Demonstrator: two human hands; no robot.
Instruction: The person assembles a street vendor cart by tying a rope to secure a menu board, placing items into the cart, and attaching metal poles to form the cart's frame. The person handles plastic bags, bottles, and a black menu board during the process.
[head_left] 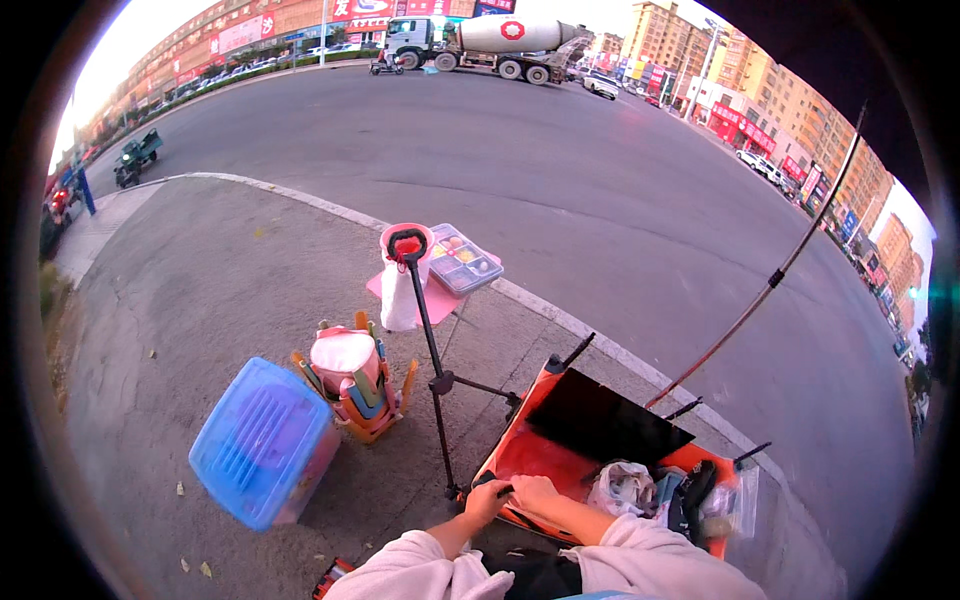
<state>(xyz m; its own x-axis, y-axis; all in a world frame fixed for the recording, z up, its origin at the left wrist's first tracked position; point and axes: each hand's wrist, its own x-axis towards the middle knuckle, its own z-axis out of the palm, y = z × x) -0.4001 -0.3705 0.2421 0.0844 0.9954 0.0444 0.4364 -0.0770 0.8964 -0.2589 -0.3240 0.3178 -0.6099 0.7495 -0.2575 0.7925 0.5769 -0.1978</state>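
Observation:
An orange folding wagon (525, 450) with black corner posts stands right in front of me. At its near left rim, my left hand (487, 500) and my right hand (536, 493) meet with fingers closed around a short black piece (505, 490). Whether it is a post or a strap, I cannot tell. The wagon's black pull handle (408, 246) rises upright just left of my hands. Inside the wagon, a crumpled whitish plastic bag (622, 488) and dark bundles (690, 497) lie at the right. A flat black rectangle (605, 415) covers part of its far side.
Left stand a blue-lidded storage box (262, 440) and stacked colourful stools (365, 385). Beyond them, a small pink table (440, 300) holds a pink bucket (402, 285) and divided food container (462, 260). A long pole (770, 285) leans right. A mixer truck (510, 40) is across the road.

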